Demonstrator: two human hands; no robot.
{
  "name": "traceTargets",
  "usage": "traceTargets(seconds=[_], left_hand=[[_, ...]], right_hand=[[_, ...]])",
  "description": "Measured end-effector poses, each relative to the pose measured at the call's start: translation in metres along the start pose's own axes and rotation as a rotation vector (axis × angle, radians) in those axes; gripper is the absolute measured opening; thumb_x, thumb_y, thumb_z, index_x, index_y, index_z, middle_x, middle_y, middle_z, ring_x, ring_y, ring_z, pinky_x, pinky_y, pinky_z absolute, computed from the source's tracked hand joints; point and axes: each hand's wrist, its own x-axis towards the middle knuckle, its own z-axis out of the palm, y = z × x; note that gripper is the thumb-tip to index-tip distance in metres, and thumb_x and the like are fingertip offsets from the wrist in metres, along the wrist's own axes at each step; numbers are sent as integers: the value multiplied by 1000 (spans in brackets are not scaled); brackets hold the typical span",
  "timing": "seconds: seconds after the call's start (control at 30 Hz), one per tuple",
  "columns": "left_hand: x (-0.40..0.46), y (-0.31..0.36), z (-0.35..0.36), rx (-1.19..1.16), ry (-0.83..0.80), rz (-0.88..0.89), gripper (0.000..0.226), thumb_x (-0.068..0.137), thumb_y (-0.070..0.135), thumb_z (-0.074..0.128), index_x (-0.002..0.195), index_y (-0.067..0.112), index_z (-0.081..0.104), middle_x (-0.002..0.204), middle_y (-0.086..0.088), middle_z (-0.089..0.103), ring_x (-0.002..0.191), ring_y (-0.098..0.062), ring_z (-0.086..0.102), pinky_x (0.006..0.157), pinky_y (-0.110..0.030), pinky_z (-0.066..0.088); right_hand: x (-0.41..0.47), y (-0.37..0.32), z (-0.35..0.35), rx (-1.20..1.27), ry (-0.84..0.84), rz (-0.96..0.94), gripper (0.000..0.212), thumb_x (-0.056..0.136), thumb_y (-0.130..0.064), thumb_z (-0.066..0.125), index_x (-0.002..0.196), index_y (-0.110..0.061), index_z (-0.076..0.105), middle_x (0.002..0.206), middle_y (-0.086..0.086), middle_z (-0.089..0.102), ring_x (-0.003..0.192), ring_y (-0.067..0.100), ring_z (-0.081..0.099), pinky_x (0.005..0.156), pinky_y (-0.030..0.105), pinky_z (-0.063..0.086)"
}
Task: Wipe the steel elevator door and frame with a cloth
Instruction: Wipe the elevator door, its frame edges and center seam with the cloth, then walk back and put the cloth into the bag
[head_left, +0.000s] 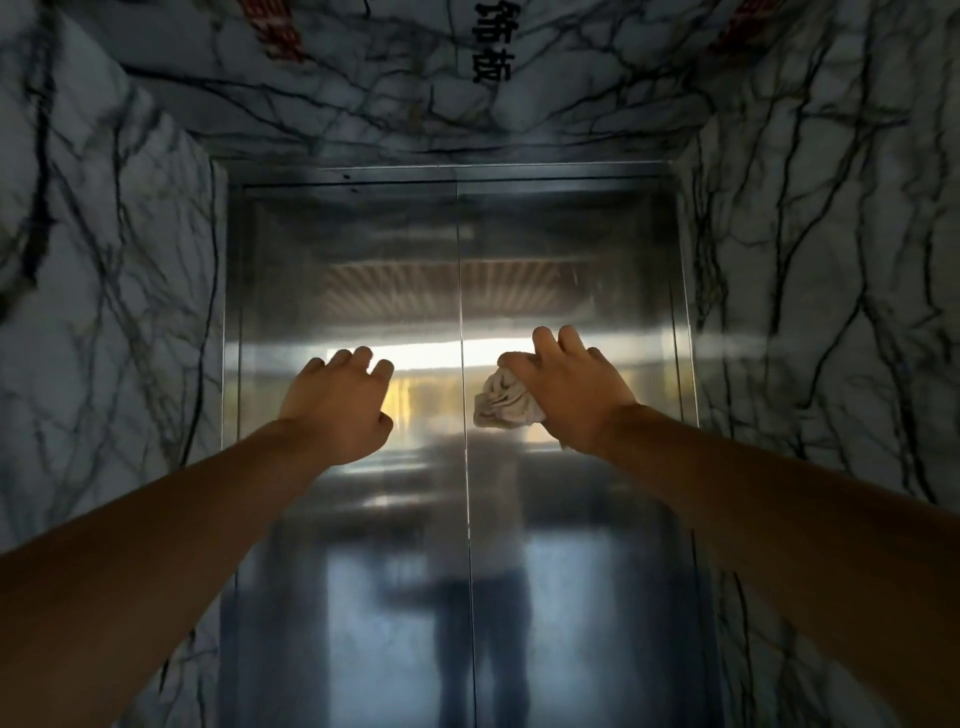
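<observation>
Right hand (569, 392) grasped crumpled off-white cloth (506, 402) against reflective steel elevator door (571, 519), left hand (337, 410) at nine o'clock, fingers spread, empty

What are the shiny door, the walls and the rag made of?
The door looks like brushed steel: it gives blurry reflections. The walls look like white marble, or a marble-look panel, from the dark veins. The rag in the right hand looks like soft, crumpled cloth.

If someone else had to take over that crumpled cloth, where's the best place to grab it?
Take the cloth by the bunched folds that stick out left of the right hand, coming in from the left, near the seam between the door panels. That free wad is the only exposed part; the rest sits under the palm.
</observation>
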Motion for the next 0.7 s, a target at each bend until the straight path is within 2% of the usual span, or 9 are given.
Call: traceTargets(seconds=[0.1,0.27,0.5,0.63,0.7], left_hand=[[-1,20,-2,-33,-17,13,54,84,33,53,134,14,46,132,-9,51,119,-28,51,93,-41,45],[5,69,-1,-158,-11,64,52,83,34,53,130,13,47,128,-9,51,117,-29,51,92,-41,44],[27,182,-39,-385,116,262,54,85,32,54,134,12,45,129,-12,51,118,-31,51,90,-41,44],[33,244,-70,-481,219,447,46,85,27,52,127,9,50,121,-14,54,109,-34,54,84,-42,44],[33,275,-94,-525,258,507,46,86,29,53,128,10,50,122,-13,53,111,-33,53,86,-42,44]], right_hand=[[-11,8,-2,15,0,58,78,73,-13,77,139,-25,35,133,15,34,113,35,41,80,44,55],[-35,34,-21,43,-29,116,77,76,-5,73,140,-25,35,137,15,30,117,35,43,75,41,57],[-88,98,-77,-125,-99,143,80,77,-7,71,144,-25,31,140,14,27,125,35,39,92,44,52],[-125,130,-109,-280,-187,133,71,78,-3,61,141,-22,34,134,14,30,118,34,39,75,42,53],[-150,148,-128,-341,-220,159,69,76,-3,61,139,-21,37,133,15,32,117,36,40,73,43,54]])
